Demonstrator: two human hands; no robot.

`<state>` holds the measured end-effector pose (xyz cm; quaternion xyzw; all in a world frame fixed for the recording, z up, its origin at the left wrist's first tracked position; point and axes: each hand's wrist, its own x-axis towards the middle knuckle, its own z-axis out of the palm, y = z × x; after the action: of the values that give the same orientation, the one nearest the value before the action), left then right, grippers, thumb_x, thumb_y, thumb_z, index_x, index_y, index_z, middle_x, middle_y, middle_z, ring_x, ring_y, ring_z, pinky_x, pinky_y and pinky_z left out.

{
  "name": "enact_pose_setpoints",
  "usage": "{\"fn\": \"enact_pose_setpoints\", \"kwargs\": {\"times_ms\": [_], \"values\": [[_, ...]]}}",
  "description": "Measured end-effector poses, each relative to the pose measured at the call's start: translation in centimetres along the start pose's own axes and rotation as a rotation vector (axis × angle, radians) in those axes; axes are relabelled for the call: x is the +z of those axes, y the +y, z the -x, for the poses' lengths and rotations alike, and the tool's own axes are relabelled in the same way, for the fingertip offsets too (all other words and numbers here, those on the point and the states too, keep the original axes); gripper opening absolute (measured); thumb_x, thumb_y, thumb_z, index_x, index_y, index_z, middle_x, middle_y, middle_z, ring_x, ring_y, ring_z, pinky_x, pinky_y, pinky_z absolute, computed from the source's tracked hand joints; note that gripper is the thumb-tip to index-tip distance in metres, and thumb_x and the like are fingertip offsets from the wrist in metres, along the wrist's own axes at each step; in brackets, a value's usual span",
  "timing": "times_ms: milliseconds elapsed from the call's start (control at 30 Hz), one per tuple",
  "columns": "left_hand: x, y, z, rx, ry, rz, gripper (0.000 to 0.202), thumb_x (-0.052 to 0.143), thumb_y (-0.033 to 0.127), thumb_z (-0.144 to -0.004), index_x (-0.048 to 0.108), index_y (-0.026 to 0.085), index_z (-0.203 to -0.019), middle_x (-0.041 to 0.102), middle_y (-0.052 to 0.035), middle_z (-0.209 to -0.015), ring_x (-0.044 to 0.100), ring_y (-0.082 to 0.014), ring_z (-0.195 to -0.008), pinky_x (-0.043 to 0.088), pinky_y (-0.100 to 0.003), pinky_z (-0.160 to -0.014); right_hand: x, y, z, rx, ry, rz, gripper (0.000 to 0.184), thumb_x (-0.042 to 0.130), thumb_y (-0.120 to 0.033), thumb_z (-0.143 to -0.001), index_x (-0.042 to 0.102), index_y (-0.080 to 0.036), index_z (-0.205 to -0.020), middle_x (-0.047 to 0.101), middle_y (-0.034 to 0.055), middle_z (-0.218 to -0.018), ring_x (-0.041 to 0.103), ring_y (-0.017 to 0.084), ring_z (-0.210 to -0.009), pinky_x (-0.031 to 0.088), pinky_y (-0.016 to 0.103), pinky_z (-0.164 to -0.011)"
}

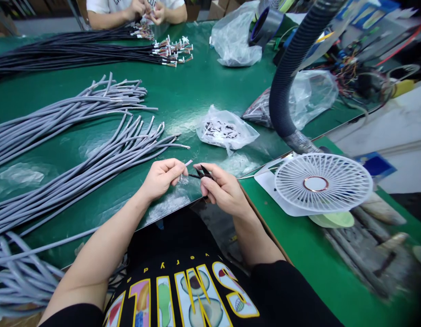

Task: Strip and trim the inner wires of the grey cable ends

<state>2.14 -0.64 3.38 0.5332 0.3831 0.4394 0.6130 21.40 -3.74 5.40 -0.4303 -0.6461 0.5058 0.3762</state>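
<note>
My left hand is closed around the end of a grey cable, whose tip sticks out past my fingers. My right hand pinches a small black part, held close to that cable tip. Both hands hover just above the near edge of the green table. A small clear bag of black parts lies just beyond my hands.
Bundles of grey cables fan across the table's left. Black cables with connectors lie at the far side, where another person's hands work. A white fan, a black ribbed hose and plastic bags stand to the right.
</note>
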Motion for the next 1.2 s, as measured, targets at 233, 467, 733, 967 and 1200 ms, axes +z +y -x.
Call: {"fn": "enact_pose_setpoints", "kwargs": {"times_ms": [233,467,733,967,1200], "values": [[0.1,0.1,-0.2,-0.113,-0.049,0.167,0.041,0.068,0.051,-0.076,0.062,0.012,-0.064,0.039,0.0058,-0.041,0.029,-0.0043,-0.04,0.02,-0.021,-0.045,0.2,-0.6,-0.3,-0.037,0.006,0.074,0.031,0.047,-0.026,-0.093,0.055,-0.018,-0.122,0.054,-0.0035,-0.065,0.047,0.006,-0.049,0.038,0.021,-0.047],[0.3,0.2,-0.3,-0.158,-0.063,0.199,0.042,0.07,0.052,-0.074,0.061,0.013,-0.061,0.034,0.0067,-0.038,0.029,-0.0047,-0.039,0.019,-0.022,-0.045,0.2,-0.5,-0.4,-0.064,-0.006,0.103,0.032,0.046,-0.026,-0.094,0.055,-0.018,-0.123,0.054,-0.003,-0.066,0.049,0.008,-0.052,0.041,0.022,-0.049],[0.5,0.4,-0.2,-0.218,-0.07,0.254,0.045,0.072,0.055,-0.069,0.058,0.013,-0.059,0.032,0.0073,-0.036,0.025,-0.0037,-0.036,0.016,-0.021,-0.041,0.5,-0.3,-0.5,-0.057,0.041,0.118,0.031,0.047,-0.027,-0.093,0.058,-0.021,-0.121,0.057,-0.0006,-0.071,0.052,0.009,-0.055,0.043,0.023,-0.05],[0.6,0.1,-0.4,-0.263,-0.097,0.331,0.046,0.074,0.055,-0.068,0.056,0.013,-0.059,0.03,0.0084,-0.035,0.021,-0.0024,-0.033,0.012,-0.019,-0.038,1.6,0.2,-1.2,-0.099,0.157,0.02,0.03,0.051,-0.034,-0.092,0.06,-0.021,-0.117,0.055,-0.0006,-0.066,0.047,0.009,-0.048,0.04,0.024,-0.045],[1.2,-1.3,-0.3,-0.377,-0.156,0.298,0.046,0.072,0.055,-0.071,0.057,0.012,-0.061,0.031,0.0083,-0.036,0.02,-0.0012,-0.034,0.01,-0.018,-0.039,-0.8,-1.6,-2.2,-0.246,0.438,0.213,0.036,0.048,-0.043,-0.093,0.06,-0.026,-0.122,0.061,0.0038,-0.073,0.049,0.013,-0.048,0.043,0.03,-0.047]]}}
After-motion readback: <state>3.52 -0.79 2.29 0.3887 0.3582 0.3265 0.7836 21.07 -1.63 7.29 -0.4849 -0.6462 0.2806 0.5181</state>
